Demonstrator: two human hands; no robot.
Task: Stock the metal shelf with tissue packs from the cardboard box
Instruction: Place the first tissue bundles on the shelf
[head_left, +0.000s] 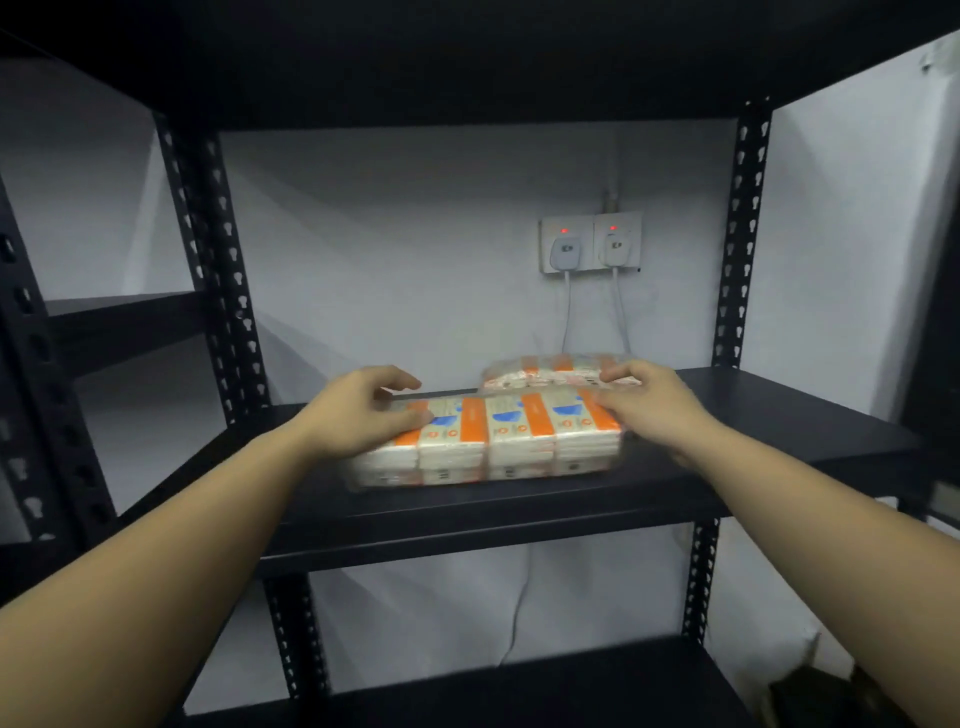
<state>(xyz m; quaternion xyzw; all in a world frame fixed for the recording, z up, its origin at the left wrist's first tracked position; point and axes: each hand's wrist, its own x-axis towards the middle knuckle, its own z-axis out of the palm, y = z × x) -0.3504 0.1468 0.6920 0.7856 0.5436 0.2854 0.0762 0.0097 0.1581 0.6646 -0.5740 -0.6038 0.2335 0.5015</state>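
Note:
A wrapped tissue pack, white with orange bands and blue marks, lies on the black metal shelf near its front edge. My left hand grips its left end, thumb on top and fingers curled over the far edge. My right hand holds its right end the same way. A second tissue pack lies behind it, toward the back of the shelf. The cardboard box is out of view.
Two wall sockets with plugs and red lights sit on the white wall behind, their cables hanging down. Black perforated uprights stand at left and right. Another shelf board is overhead and one lower down.

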